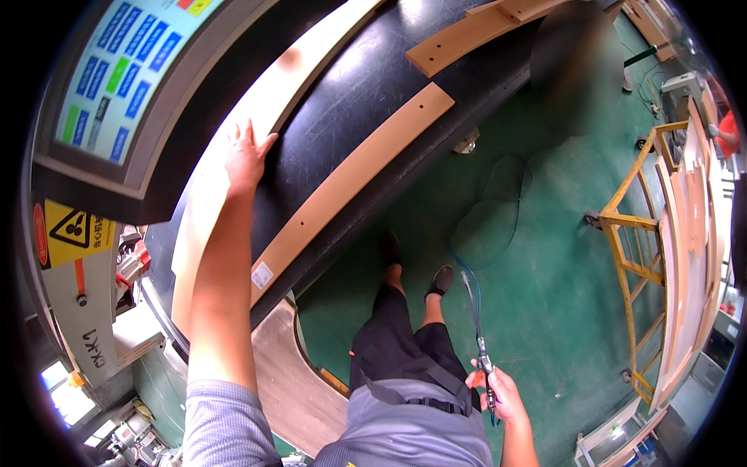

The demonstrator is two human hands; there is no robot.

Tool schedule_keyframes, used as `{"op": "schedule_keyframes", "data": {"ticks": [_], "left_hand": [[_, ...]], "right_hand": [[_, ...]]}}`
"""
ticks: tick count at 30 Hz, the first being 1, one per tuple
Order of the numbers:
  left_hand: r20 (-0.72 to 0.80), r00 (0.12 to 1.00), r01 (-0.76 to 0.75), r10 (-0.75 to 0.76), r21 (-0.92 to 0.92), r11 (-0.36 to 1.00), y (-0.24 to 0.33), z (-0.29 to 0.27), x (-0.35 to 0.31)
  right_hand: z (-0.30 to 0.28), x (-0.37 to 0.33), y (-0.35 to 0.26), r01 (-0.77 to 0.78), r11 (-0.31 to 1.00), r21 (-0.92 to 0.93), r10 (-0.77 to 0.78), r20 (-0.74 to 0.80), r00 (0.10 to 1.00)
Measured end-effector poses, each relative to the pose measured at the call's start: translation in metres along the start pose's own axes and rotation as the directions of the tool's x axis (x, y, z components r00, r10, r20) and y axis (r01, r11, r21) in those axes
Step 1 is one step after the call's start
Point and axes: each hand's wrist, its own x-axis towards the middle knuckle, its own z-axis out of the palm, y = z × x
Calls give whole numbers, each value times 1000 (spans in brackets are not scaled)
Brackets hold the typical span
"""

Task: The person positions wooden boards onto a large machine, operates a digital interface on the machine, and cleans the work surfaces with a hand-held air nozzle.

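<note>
Flat on a long pale board (292, 66), my left hand (247, 159) rests with its fingers spread, the thumb reaching over the board's inner edge. The board lies along the far side of a black worktable (342, 117). A narrower wooden strip (358, 171) with small holes and a white label (261, 275) lies along the table's near edge. Low beside my right hip, my right hand (502, 393) is closed around a metal air blow gun (485, 362) with a thin nozzle. A blue hose (476, 300) runs from around the gun across the floor.
A control screen (117, 78) on a grey housing stands at the upper left, above a yellow warning sign (74, 232). More drilled wooden pieces (459, 43) lie at the table's far end. To the right, a yellow wheeled rack (634, 222) holds boards (689, 226). A brown curved panel (288, 373) is below the table.
</note>
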Motion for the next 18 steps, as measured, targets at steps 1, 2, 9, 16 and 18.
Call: {"op": "schedule_keyframes", "data": {"ticks": [1,2,9,16,18], "left_hand": [[-14,1000,-6,6,15,1000,-10,0,12],[-20,1000,-8,8,36,999,-22,4,23],[-66,987,-151,148,-46,987,-63,36,72],[-172,971,-166,168,22,986,-85,58,111],[-172,971,-161,164,31,986,-79,54,108]], "right_hand": [[-4,4,4,-7,1000,14,7,2,1000],[-6,10,5,-13,1000,6,13,10,1000],[0,44,19,-105,994,-2,105,94,990],[14,53,27,-73,996,49,70,55,996],[16,56,21,-91,994,64,88,43,995]]}}
